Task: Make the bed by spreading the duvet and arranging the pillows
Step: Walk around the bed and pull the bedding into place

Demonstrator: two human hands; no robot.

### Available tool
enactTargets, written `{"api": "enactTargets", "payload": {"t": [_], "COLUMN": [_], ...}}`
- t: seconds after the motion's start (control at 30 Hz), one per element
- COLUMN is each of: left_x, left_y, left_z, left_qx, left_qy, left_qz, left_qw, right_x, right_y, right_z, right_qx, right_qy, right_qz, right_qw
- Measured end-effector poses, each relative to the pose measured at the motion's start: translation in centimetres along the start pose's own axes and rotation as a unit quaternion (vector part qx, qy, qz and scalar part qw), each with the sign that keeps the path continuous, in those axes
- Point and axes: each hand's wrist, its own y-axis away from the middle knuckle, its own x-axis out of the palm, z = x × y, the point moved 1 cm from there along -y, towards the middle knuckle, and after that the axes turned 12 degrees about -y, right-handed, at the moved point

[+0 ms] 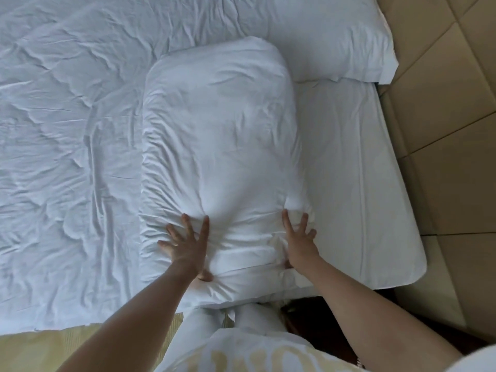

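Now we press our left hand (186, 244) and right hand (298, 238) on the near pillow (217, 146); fingers spread wide; 2 pillows here.

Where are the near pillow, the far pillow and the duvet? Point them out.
near pillow (217, 146): head view, middle of its top face.
far pillow (330, 36): head view, its top face.
duvet (67, 130): head view, wrinkled middle.

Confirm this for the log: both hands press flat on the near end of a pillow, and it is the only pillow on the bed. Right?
Not quite. The head view shows a second pillow at the far end by the headboard. The rest holds: the left hand and right hand press with spread fingers on the near end of the pillow.
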Motion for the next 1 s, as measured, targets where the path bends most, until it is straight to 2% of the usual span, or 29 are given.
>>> {"api": "enactTargets", "payload": {"t": [0.13, 0.33, 0.43, 0.53, 0.63, 0.73, 0.83, 1.0], "left_x": [1.1, -0.5, -2.4, -4.2, -5.3, -5.9, -7.0, -7.7], "left_y": [0.0, -0.8, -1.2, -1.5, -1.9, -3.4, -5.7, -9.7], "left_z": [-0.4, 2.3, 4.3, 5.9, 7.4, 9.1, 10.4, 12.1], "left_qx": [-0.008, 0.042, 0.069, 0.060, -0.020, -0.096, -0.142, -0.176], "left_qy": [0.001, 0.016, 0.011, 0.065, 0.196, 0.312, 0.403, 0.506], "left_qz": [-0.060, -0.036, -0.054, -0.090, -0.138, -0.163, -0.164, -0.107], "left_qw": [0.998, 0.998, 0.996, 0.992, 0.971, 0.931, 0.889, 0.838], "right_x": [-0.7, -3.7, -6.1, -8.4, -9.8, -10.7, -11.7, -12.4], "right_y": [-1.0, -2.2, -2.9, -3.0, -3.8, -5.1, -7.1, -10.9], "right_z": [-0.1, -0.3, 0.2, 1.0, 2.2, 3.6, 4.3, 4.2], "right_qx": [0.018, 0.022, 0.020, 0.043, 0.082, 0.075, 0.084, 0.129], "right_qy": [0.011, 0.015, -0.031, -0.127, -0.174, -0.313, -0.346, -0.388], "right_qz": [0.012, 0.130, 0.147, 0.105, 0.002, -0.090, -0.110, -0.110], "right_qw": [1.000, 0.991, 0.988, 0.985, 0.981, 0.943, 0.928, 0.906]}}
